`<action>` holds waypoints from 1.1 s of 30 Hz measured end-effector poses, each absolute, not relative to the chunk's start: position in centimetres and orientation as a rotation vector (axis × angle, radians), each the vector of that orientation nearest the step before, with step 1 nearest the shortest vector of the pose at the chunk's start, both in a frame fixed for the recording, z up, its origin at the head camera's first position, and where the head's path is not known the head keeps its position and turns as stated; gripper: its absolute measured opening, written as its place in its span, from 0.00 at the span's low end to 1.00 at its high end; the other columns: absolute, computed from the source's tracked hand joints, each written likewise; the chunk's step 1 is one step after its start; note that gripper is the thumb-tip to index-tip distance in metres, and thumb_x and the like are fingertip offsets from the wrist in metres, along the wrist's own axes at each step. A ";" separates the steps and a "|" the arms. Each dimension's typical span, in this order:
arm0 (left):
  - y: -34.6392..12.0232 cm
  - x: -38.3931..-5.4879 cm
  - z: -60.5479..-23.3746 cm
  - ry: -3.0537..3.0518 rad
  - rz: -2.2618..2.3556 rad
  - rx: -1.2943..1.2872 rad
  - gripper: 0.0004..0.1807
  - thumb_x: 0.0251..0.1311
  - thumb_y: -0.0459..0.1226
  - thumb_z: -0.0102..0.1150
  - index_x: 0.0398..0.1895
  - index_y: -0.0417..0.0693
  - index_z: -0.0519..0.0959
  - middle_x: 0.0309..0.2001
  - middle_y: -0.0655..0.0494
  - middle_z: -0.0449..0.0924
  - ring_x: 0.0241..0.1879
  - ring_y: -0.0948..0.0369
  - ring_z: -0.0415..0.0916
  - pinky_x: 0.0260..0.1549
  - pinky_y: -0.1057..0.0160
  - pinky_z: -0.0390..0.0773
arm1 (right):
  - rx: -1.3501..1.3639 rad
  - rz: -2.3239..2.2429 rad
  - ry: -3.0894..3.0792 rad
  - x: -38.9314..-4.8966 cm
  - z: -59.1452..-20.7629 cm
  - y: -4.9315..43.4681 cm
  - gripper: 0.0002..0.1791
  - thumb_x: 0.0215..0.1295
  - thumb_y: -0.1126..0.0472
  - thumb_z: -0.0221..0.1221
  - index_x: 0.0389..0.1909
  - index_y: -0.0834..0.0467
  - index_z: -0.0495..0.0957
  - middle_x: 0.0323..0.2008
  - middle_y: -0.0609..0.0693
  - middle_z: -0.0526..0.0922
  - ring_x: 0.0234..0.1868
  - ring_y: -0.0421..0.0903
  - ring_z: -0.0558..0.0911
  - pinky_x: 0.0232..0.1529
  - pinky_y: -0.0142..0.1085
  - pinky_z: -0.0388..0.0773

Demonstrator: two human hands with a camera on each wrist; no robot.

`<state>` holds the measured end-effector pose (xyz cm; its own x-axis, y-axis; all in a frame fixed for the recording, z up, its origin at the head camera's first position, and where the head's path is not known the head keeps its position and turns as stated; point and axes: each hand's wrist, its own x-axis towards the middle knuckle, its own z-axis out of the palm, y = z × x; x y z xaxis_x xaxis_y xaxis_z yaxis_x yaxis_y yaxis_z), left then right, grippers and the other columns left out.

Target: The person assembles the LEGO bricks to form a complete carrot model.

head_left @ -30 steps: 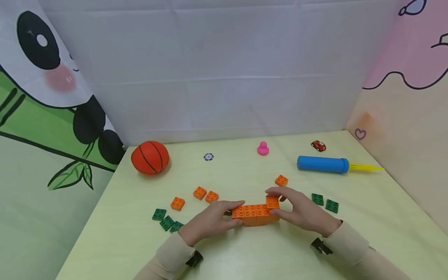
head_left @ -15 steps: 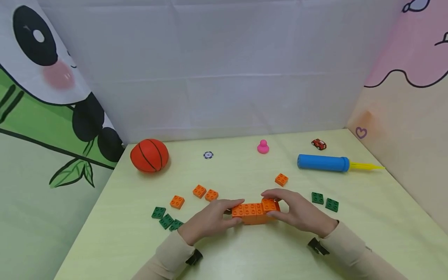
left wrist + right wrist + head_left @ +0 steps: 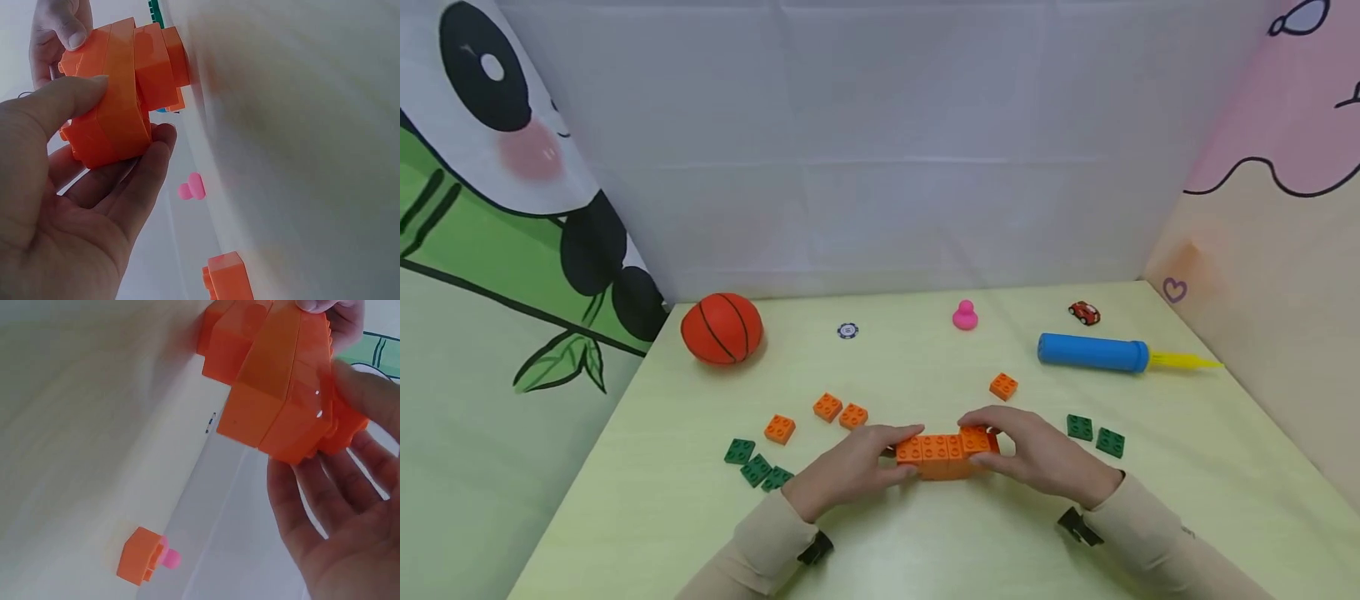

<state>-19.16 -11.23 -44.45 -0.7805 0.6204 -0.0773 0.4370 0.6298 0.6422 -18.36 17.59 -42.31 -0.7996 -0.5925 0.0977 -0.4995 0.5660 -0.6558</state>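
An orange toy-brick structure [image 3: 943,468] stands at the near middle of the table, its upper rows overhanging a narrower base in the left wrist view. My left hand [image 3: 848,473] grips its left end, thumb on the near side and fingers behind. On top near the right end sits a single orange brick [image 3: 975,440], pinched between thumb and fingers of my right hand [image 3: 1047,456]. In the right wrist view this brick [image 3: 345,428] sits on the studded side of the structure [image 3: 269,394], set in from its end. The right fingers partly hide it in the head view.
Loose orange bricks [image 3: 827,407] and green bricks [image 3: 756,470] lie to the left. Another orange brick [image 3: 1003,386] and two green ones [image 3: 1079,427] are at right. Farther back are a ball [image 3: 722,328], a poker chip [image 3: 847,331], a pink piece [image 3: 966,315], a toy car [image 3: 1084,312] and a blue pump [image 3: 1093,352].
My right hand has shifted slightly left with the pinched brick, which now sits lower and farther in from the structure's right end. The left hand keeps its grip in nearly the same place.
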 end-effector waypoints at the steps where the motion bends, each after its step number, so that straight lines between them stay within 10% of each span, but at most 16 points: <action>1: -11.2 -19.2 -44.5 2.559 0.892 0.855 0.32 0.66 0.48 0.63 0.72 0.54 0.70 0.66 0.61 0.74 0.59 0.65 0.74 0.61 0.56 0.74 | -0.912 -1.070 2.635 -18.4 -42.4 17.7 0.26 0.65 0.48 0.65 0.62 0.48 0.75 0.55 0.38 0.80 0.50 0.39 0.77 0.55 0.47 0.79; 16: -11.2 -19.1 -44.5 2.561 0.852 0.866 0.32 0.66 0.50 0.62 0.72 0.56 0.69 0.65 0.63 0.74 0.58 0.67 0.74 0.60 0.57 0.74 | -0.601 -0.541 2.927 -24.7 -44.1 20.0 0.30 0.70 0.57 0.60 0.71 0.60 0.67 0.68 0.70 0.64 0.64 0.70 0.70 0.62 0.62 0.70; 25: -11.2 -19.0 -44.5 2.553 0.865 0.801 0.32 0.66 0.51 0.62 0.72 0.59 0.69 0.66 0.64 0.73 0.57 0.68 0.73 0.61 0.56 0.74 | -0.536 -0.483 2.890 -25.8 -45.2 19.7 0.19 0.67 0.61 0.63 0.58 0.58 0.78 0.53 0.57 0.79 0.50 0.54 0.78 0.56 0.53 0.77; 33: -11.2 -18.9 -44.5 2.558 0.877 0.815 0.32 0.65 0.51 0.63 0.72 0.58 0.69 0.66 0.64 0.74 0.59 0.67 0.73 0.61 0.56 0.74 | -0.516 -0.566 2.910 -25.1 -44.7 20.1 0.27 0.69 0.57 0.61 0.68 0.55 0.71 0.59 0.59 0.78 0.57 0.58 0.77 0.58 0.56 0.75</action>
